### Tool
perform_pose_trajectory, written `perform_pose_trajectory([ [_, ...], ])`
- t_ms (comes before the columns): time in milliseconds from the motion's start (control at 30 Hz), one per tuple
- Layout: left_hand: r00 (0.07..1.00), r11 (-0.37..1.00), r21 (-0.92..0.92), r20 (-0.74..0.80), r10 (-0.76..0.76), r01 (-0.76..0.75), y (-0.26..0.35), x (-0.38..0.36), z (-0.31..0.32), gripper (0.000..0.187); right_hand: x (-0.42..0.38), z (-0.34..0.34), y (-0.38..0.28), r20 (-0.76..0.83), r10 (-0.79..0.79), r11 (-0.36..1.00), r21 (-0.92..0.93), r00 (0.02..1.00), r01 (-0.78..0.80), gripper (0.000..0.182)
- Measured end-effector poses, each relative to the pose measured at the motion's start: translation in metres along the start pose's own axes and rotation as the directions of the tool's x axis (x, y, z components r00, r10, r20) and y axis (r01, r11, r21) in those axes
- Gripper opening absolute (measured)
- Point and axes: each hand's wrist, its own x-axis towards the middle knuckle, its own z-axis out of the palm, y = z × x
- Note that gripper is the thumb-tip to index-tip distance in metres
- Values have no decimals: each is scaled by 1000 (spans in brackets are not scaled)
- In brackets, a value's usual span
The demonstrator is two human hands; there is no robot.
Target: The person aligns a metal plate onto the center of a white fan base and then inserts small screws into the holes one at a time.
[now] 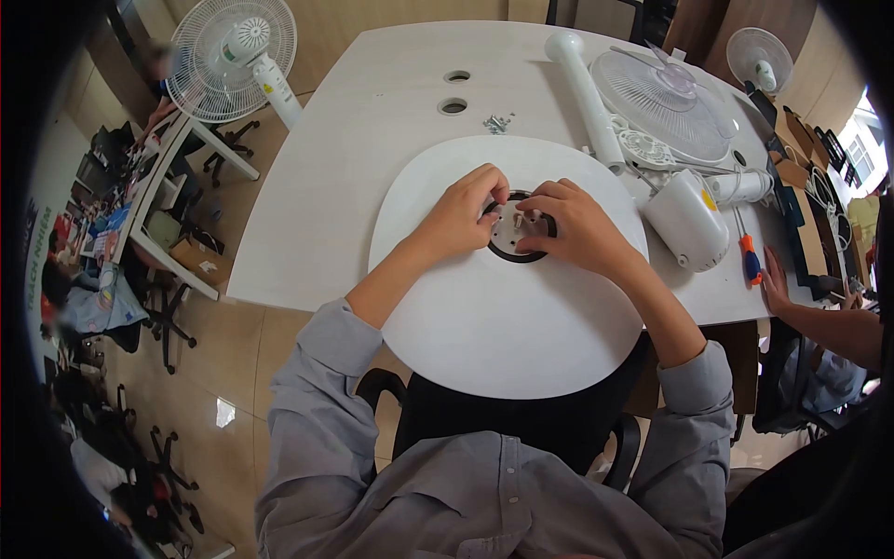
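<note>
Fan base (pixel 503 317), a round white disc overhanging the near edge of the table (pixel 372 149), has both hands pinched on its centre hub (pixel 518 228), left hand (pixel 463 216) and right hand (pixel 577 228), so a hard push could, I judge, tip it off.

Bright even indoor light, soft shadows, strong fisheye bending, black vignette at corners, blurred far edges, centre sharp

Office-like assembly workroom: white worktable (pixel 335 186) strewn with fan parts (pixel 666 102), standing fans (pixel 237 47), rolling chairs (pixel 168 317), cluttered neighbouring desks (pixel 140 214).
</note>
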Motion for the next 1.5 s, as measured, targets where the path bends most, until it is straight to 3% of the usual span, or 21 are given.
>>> perform_pose_trajectory([
  [100,997,997,-7,-1,73,-73,-10,1,4,34,3,1,0,6,2,1000,12,1000,-2,42],
  [367,1000,999,-50,18,-20,21,2,0,2,30,-3,-8,-7,-41,72,989,-129,997,-77,34],
  [567,1000,999,-44,-2,17,-17,-1,0,4,27,-14,3,-3,-155,-19,983,-182,988,-9,31],
  [767,1000,1000,6,9,17,-17,4,-2,4,24,-19,15,-3,-259,-43,993,-114,965,13,28],
  [1300,991,985,118,-9,130,-128,-1,-1,6,24,-18,11,-6,-182,49,998,-20,982,-53,26],
  [1400,995,990,101,-6,104,-102,-1,-1,5,22,-21,9,-6,-197,24,1000,-15,980,-28,21],
  [1500,993,993,-35,-50,110,-112,-7,0,7,18,-23,7,1,-231,28,999,47,972,-17,15],
])
